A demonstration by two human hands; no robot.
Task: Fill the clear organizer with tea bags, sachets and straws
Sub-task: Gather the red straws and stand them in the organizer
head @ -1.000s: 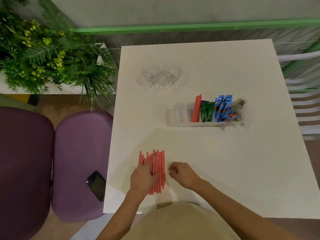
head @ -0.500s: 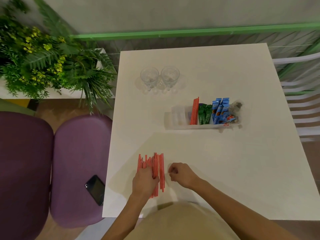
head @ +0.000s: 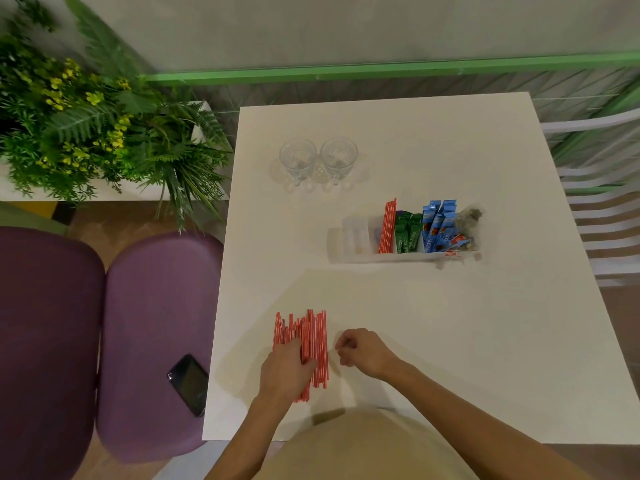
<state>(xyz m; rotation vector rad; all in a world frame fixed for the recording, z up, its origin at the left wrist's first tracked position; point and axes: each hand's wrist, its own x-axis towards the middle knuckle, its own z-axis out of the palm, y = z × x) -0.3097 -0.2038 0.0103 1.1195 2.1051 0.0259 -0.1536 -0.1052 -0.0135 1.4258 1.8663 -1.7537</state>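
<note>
A dark phone (head: 188, 384) lies on the purple seat (head: 156, 323) off the worktop's (head: 485, 341) left edge, out of the way. On the near worktop the loose straws (head: 317, 336) lie side by side in a rough row, their far ends uneven. The left hand (head: 285, 370) rests on them, grip apart, fingers laid over the pile. Just right of the row, the right hand (head: 363, 351) sits with its grip curled together and nothing visible in it. The step looks like gathering: sweep the straws into one bundle with both hands, tap the ends level, then close round the middle so none slide out. Further right and well apart stands the clear organizer (head: 349, 237), already holding upright red straws (head: 388, 226), green sachets (head: 407, 232), blue sachets (head: 436, 223) and tea bags (head: 467, 223). The bundle probably belongs beside the red ones.
</note>
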